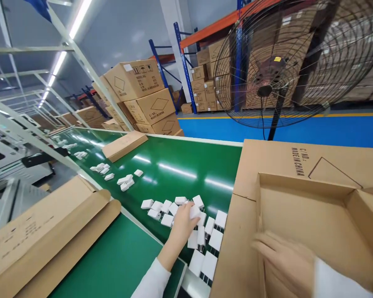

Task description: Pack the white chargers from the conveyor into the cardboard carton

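Observation:
My left hand (183, 221) reaches over a cluster of white plug adapters on the green conveyor belt (180, 157). Its fingers are closed around one white plug adapter (195, 212). Around it lie several more, such as a white plug adapter (216, 239) with metal prongs showing. My right hand (282, 256) is over the left wall of an open cardboard tray (304, 182). Motion blurs it, but its fingers look stretched out, and I see nothing in them.
More white adapters (126, 182) lie in groups up the belt. A flat carton (124, 145) rests on the belt's far side, and folded cardboard (49, 231) leans at left. A large caged fan (267, 78) stands behind the tray. Stacked boxes (143, 91) are beyond the belt.

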{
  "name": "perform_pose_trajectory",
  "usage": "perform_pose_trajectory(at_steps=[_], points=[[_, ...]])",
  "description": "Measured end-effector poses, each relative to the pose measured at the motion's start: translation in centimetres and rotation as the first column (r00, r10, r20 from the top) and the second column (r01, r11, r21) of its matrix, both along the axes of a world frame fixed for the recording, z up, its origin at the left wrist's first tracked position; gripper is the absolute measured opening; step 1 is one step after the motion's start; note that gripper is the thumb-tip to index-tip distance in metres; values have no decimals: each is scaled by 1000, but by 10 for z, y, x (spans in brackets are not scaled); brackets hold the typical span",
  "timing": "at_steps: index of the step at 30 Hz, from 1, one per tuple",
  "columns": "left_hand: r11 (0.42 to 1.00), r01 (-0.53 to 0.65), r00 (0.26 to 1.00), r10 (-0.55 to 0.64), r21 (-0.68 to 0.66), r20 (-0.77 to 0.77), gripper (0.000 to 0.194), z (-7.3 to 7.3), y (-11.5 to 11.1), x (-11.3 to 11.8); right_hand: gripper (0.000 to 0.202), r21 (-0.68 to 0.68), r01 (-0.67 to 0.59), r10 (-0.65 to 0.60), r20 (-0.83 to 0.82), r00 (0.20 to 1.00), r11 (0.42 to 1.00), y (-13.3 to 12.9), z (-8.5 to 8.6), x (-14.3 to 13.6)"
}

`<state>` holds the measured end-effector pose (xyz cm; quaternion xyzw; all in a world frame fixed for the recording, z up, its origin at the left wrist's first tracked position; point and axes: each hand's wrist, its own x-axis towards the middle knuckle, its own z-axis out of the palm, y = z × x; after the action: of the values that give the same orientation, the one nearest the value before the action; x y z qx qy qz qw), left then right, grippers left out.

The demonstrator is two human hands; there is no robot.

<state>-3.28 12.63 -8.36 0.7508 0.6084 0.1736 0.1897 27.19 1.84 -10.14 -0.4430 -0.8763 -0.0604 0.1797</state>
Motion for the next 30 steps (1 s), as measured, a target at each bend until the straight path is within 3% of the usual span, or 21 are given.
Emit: perform_pose_trajectory(at_steps=[3,7,10,16,18,21,23,26,28,30], points=[[987,158,986,-157,19,-58,35,15,12,-7,22,38,-46,42,105,994,998,61,4,-62],[934,353,923,-339,48,-185,40,26,35,-1,11,63,-103,90,190,978,993,105,-20,-102],[878,480,843,-459,7,-281,46,21,52,7,13,76,-152,131,231,964,985,116,-24,-106],[788,609,741,-605,-88,-291,44,8,67,15,11,82,-149,130,208,970,985,128,4,-94],[785,615,731,-604,-76,-318,39,8,71,16,12,62,-116,103,180,978,991,124,12,-86],[851,521,794,-510,-62,-330,29,13,77,17,23,22,-123,118,158,980,992,103,13,-81],[909,414,879,-413,-49,-239,29,20,79,16,16,21,-163,158,166,974,986,85,8,-84],[953,296,952,-289,-63,102,30,34,72,8,12,49,-224,211,187,959,973,63,-6,-99],[961,249,906,-189,-118,379,30,42,57,1,11,65,-247,231,198,953,967,55,-14,-111],[947,228,780,-39,-226,624,31,47,37,-7,8,78,-253,233,207,950,964,53,-18,-123]])
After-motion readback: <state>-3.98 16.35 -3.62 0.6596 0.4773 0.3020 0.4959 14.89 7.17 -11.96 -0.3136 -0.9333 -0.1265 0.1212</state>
